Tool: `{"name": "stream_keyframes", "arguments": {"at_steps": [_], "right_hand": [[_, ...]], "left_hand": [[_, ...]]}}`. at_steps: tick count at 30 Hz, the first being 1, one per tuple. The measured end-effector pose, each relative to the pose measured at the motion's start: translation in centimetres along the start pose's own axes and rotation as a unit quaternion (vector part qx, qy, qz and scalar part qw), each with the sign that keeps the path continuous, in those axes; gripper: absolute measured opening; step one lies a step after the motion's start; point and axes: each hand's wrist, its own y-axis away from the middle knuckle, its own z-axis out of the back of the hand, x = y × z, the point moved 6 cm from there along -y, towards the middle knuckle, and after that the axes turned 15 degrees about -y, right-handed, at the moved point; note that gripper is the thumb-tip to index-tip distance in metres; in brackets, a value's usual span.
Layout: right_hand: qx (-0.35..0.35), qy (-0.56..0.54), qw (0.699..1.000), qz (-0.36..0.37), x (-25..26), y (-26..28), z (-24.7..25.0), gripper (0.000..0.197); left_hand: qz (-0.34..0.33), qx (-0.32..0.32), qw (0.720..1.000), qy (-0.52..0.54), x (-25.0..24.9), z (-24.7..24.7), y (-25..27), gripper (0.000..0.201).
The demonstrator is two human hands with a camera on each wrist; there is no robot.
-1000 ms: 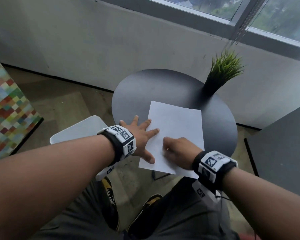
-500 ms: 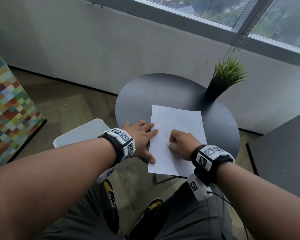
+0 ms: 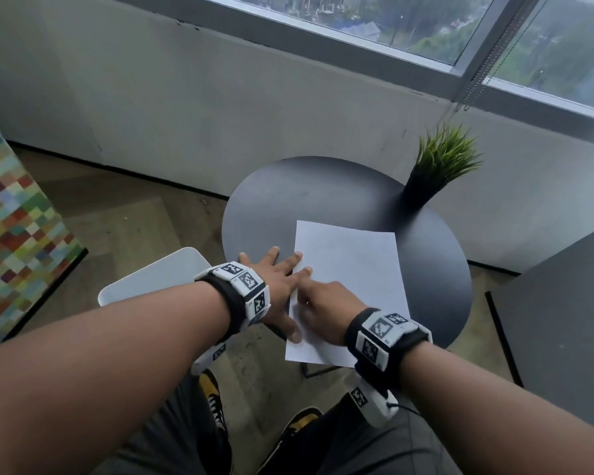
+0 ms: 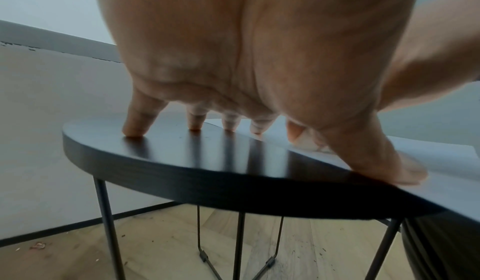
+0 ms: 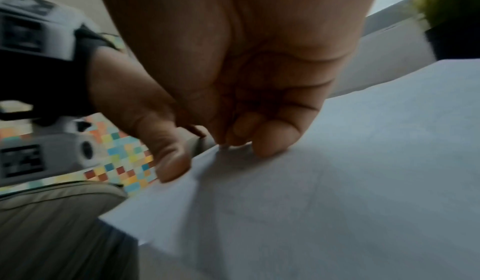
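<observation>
A white sheet of paper [image 3: 354, 279] lies on a round dark table [image 3: 288, 200], its near end hanging over the table's edge. My left hand [image 3: 278, 286] lies flat with spread fingers [image 4: 135, 124] on the table. Its index tip and thumb [image 5: 171, 165] rest on the paper's left edge. My right hand [image 3: 326, 306] sits on the paper [image 5: 337, 181] beside the left hand. Its fingers are curled, and the fingertips [image 5: 267, 140] touch the sheet right at the left edge. Whether they pinch the edge is hidden.
A potted grass plant [image 3: 439, 166] stands at the table's far right rim. A white seat [image 3: 158, 275] is left of the table, a colourful checked panel [image 3: 14, 228] further left, and a dark surface [image 3: 563, 303] at right. A wall with a window lies behind.
My right hand has slid leftwards across the paper to its left edge, next to my left hand. The sheet has turned slightly. The left hand stays flat in place.
</observation>
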Motion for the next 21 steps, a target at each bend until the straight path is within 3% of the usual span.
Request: {"name": "stream_keyframes", "arguments": {"at_steps": [2, 6, 11, 13, 18, 21], "right_hand": [[-0.004, -0.009, 1.0, -0.024, -1.6, -0.1, 0.9, 0.021], [-0.099, -0.059, 0.984, -0.136, -7.0, -0.4, 5.1, 0.012], [-0.104, -0.081, 0.984, -0.122, -7.3, 0.4, 4.3, 0.013], [-0.102, -0.086, 0.984, -0.117, -7.2, 0.6, 4.1, 0.013], [-0.044, -0.075, 0.991, -0.101, -7.0, 0.9, 3.1, 0.013], [-0.094, -0.076, 0.982, -0.142, -8.6, 0.8, 4.8, 0.012]], "left_hand": [[0.002, 0.001, 1.0, -0.007, 0.0, 0.0, 0.0, 0.132], [0.001, 0.001, 1.0, -0.026, -0.1, -0.1, -0.1, 0.13], [0.007, -0.072, 0.997, -0.021, 0.0, 1.7, 0.1, 0.103], [0.022, -0.083, 0.996, -0.017, -0.2, 1.5, 0.0, 0.107], [0.033, -0.031, 0.999, -0.021, -1.0, 0.3, -0.2, 0.123], [0.027, -0.012, 0.999, -0.035, -1.0, 0.7, -0.3, 0.124]]}}
